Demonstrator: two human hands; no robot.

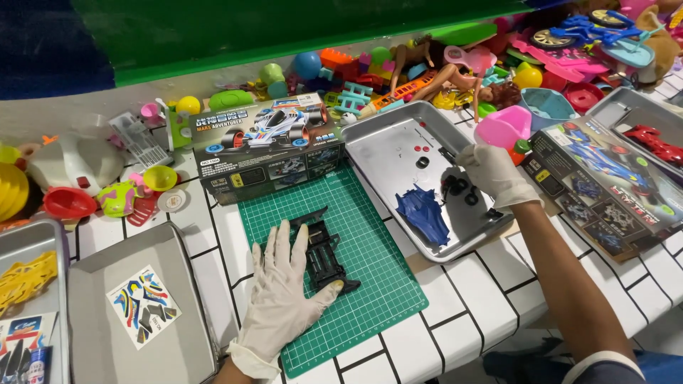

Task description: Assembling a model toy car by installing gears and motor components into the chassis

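Toy box [270,146] lying at 12 o'clock of green mat [370,270]. Left hand [284,291] resting flat, open, on black chassis [324,256]; right hand [494,174] pinching small black wheels [455,186] in metal tray [398,142].

Between the left hand [284,299] and the right hand [494,174], bare green cutting mat [384,263] lay open. Beyond the left hand's fingertips a toy car box [270,146] blocked the way. The right hand sat inside a metal tray [388,146], its raised rim around it, another box [605,188] just right.
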